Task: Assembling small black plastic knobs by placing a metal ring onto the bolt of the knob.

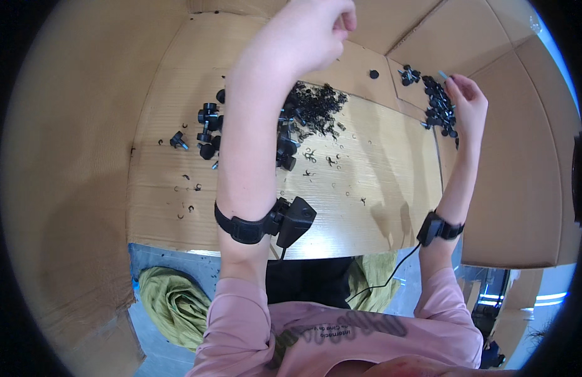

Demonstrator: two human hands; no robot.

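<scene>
My right hand (470,107) pinches a small black-headed screw knob (443,75) with a pale bluish stem. It is held above a pile of similar black screw knobs (440,107) at the right edge of the table. My left hand (319,38) reaches over the far side with its fingers curled in. The fingertips turn away, so whatever they hold, if anything, is hidden. Beneath the left forearm lie larger black round-headed knobs (207,149) with metal stems, partly covered by the arm. Beside them spreads a heap of tiny black clip-like pieces (319,107).
Tall cardboard walls (517,163) surround the wooden table (385,169). Loose small rings and clips (330,161) are scattered over the tabletop. A lone black knob (374,74) and a small cluster of knobs (409,75) lie at the back. Green cloth (174,305) hangs below the front edge.
</scene>
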